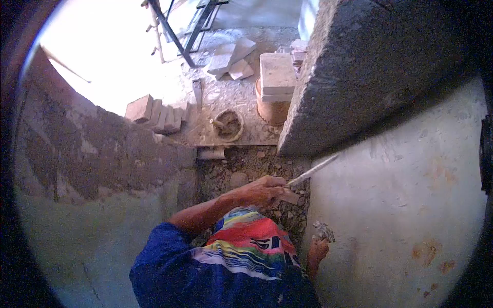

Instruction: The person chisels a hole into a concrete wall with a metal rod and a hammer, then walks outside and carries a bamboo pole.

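My left hand (262, 191) reaches across in front of my chest, its fingers closed around a long pale stick-like tool (314, 169) whose far end meets the pale wall on the right. A small flat brownish piece (290, 197) shows just below those fingers; whether it belongs to the tool is unclear. Lower right, my right hand (319, 249) is closed on a crumpled greyish rag-like thing (324, 231), close against the same wall (390, 205).
Rubble (246, 167) covers the ground between the walls. Beyond lie a bowl of mortar (228, 126), leaning bricks (156, 115), a block (277, 74) on a bucket (271, 110) and broken slabs (231, 59). A rough slab edge (318, 77) juts in at upper right.
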### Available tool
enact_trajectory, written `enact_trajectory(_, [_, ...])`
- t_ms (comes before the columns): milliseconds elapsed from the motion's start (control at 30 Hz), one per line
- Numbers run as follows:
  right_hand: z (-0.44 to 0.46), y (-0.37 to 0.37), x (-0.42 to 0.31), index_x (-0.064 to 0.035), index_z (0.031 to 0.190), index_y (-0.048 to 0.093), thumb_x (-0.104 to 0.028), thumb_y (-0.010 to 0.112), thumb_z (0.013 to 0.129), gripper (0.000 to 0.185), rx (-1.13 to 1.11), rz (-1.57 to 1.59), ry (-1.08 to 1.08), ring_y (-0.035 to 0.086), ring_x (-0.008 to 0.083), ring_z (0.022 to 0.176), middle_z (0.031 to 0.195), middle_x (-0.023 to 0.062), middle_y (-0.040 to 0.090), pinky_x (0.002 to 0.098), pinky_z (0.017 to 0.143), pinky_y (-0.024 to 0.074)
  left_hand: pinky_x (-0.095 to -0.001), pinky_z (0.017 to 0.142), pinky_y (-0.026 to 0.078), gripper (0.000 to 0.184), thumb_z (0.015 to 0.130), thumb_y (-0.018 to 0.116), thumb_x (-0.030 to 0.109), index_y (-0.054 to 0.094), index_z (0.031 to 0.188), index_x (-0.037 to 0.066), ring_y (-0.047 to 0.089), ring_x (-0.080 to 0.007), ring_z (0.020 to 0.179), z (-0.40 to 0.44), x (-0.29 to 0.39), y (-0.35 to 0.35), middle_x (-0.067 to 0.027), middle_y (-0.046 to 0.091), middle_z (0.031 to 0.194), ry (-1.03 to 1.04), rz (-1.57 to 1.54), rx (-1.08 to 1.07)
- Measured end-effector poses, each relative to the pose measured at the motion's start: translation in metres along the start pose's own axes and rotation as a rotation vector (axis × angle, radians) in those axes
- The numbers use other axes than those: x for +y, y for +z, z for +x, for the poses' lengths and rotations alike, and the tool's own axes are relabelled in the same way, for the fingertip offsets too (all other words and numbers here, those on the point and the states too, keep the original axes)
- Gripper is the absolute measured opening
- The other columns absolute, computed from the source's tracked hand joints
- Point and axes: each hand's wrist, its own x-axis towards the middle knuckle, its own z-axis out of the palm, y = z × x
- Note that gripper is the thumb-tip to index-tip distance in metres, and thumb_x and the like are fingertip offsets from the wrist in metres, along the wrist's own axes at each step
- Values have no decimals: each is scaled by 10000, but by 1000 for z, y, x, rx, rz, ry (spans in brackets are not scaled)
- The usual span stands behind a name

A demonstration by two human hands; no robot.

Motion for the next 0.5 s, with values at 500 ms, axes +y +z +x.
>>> enact_trajectory(500, [22,13,-18,-23,972,555,-292,629,733,367,-303,-411,-227,587,429,846,872,230,623,494,753,473,-277,353,390,235,868,500,269,535,875,37,429,-122,377,-133,-79,-23,-50,504,584,-345,-540,913])
